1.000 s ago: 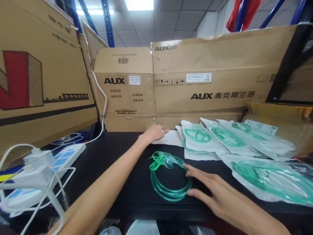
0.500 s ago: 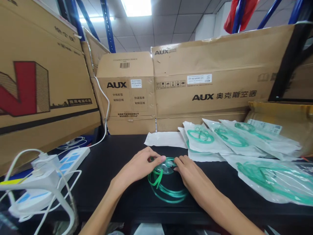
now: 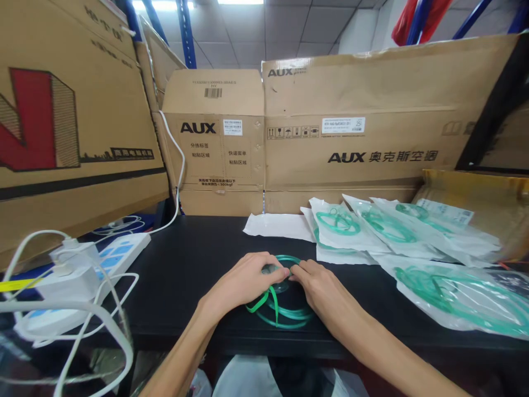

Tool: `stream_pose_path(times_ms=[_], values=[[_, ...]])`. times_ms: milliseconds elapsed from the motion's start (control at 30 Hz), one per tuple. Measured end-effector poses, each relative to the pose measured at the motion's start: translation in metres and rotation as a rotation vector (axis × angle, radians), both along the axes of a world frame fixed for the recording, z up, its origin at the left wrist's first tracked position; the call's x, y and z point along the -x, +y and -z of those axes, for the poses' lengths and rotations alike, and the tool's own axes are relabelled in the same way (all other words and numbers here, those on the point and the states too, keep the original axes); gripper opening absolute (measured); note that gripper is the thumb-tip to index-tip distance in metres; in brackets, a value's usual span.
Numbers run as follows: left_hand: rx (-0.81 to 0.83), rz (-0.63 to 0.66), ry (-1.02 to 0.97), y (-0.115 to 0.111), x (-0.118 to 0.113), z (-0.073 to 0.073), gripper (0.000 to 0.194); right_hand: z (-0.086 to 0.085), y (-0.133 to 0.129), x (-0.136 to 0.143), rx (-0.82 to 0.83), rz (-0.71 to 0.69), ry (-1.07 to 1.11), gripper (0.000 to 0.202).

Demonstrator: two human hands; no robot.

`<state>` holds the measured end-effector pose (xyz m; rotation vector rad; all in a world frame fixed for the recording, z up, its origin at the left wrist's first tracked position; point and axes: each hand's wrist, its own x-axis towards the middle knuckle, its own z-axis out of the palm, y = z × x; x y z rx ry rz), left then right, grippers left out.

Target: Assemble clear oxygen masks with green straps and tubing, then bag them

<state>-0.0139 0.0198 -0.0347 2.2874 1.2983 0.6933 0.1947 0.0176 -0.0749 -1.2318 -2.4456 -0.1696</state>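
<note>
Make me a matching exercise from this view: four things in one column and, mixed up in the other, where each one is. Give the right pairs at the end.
Things
1. Loose green tubing
2. Power strip
3. Flat white packet
4. AUX cardboard

Places
A. Standing upright along the back of the black table
B. At the left side, with white plugs on it
C. Partly under and between the left hand and right hand
D. Lying at the back, left of the pouches with green tubing inside

Right pairs: 1-C, 2-B, 3-D, 4-A
</note>
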Motion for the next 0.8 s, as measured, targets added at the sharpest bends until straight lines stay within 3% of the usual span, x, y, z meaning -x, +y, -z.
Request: stream_pose_path(times_ms=[333, 500, 567, 700, 800], values=[[-0.233, 0.066, 0.173, -0.008, 0.015, -0.009, 0.016, 0.003, 0.004, 0.003, 0.109, -0.093, 0.022, 0.032], [-0.351, -0.042, 0.098, -0.01, 0.059, -0.028, 0.021, -0.009, 0.003, -0.013, 0.132, -0.044, 0.084, 0.025], [-0.301, -0.111, 0.037, -0.009, 0.075, -0.031, 0.027, -0.013, 0.001, -0.019, 0.132, -0.027, 0.096, 0.024], [-0.108, -0.176, 0.013, 0.0, 0.079, -0.019, 0.036, -0.018, 0.001, -0.017, 0.107, -0.028, 0.145, 0.019], [-0.126, -0.218, 0.046, 0.007, 0.07, -0.007, 0.04, -0.024, -0.002, -0.014, 0.099, -0.006, 0.215, 0.036]])
